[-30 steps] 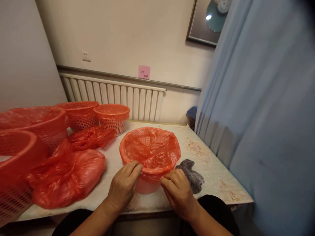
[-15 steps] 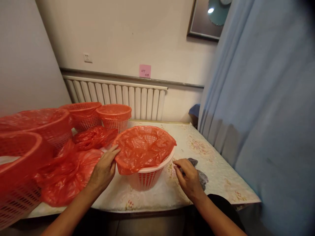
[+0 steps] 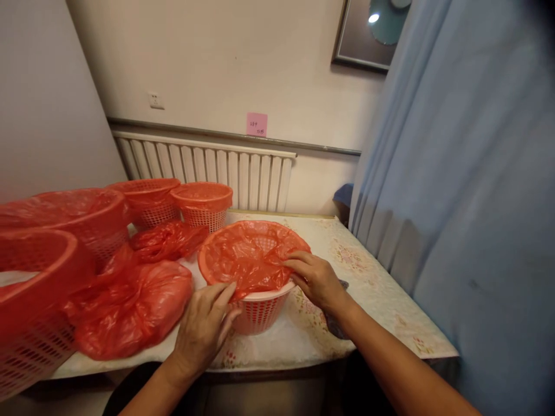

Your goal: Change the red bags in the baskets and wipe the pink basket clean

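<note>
A white perforated basket [image 3: 259, 312] stands on the table [image 3: 381, 312] in front of me, lined with a red plastic bag [image 3: 247, 257] whose edge hangs loose over the near rim. My left hand [image 3: 203, 329] pinches the bag's near edge at the front of the basket. My right hand [image 3: 314, 277] grips the bag's edge at the right rim, fingers closed on the plastic.
Loose red bags [image 3: 130, 306] lie in a heap on the left. Several bag-lined baskets [image 3: 202, 205] stand at the back left and far left. A grey cloth [image 3: 336, 326] lies under my right wrist. A radiator [image 3: 208, 170] runs along the wall, and a blue curtain [image 3: 459, 173] hangs on the right.
The bag's near edge came off the basket rim. My left hand went left, then back to the front edge. My right hand let go, dropped to the table, then rose to the right rim.
</note>
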Demonstrator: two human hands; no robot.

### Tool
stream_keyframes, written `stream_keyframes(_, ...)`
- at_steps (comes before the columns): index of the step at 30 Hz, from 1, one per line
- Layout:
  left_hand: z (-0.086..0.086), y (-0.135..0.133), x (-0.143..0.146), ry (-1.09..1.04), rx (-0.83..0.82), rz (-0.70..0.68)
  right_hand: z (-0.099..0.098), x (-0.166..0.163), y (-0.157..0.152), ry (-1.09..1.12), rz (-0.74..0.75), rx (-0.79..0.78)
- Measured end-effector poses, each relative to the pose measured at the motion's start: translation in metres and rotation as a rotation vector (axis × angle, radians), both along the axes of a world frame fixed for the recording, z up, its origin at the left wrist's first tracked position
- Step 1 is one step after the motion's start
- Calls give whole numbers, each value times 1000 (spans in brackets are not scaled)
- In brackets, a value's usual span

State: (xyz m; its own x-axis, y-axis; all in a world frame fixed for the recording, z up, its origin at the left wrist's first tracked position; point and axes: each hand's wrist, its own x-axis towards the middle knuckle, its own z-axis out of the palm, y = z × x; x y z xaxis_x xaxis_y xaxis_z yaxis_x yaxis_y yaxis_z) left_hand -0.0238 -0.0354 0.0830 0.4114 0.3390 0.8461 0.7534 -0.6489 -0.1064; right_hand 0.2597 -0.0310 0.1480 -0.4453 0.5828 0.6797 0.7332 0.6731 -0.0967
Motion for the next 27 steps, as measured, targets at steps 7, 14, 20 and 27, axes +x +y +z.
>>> stream_keyframes(7, 17, 6, 0, -15, -63, -79, 20, -15, 38, 146, 0, -225)
stream_keyframes(14, 29, 10, -3, -102, -293, -251, 26, -31, 54, 209, -105, -268)
stream_keyframes(20, 31, 12, -4, -374, -541, -204, 20, -28, 50, 142, 64, -132)
stream_keyframes(27, 39, 7, 7, -567, -669, -54, 17, -31, 43, -104, 79, -117)
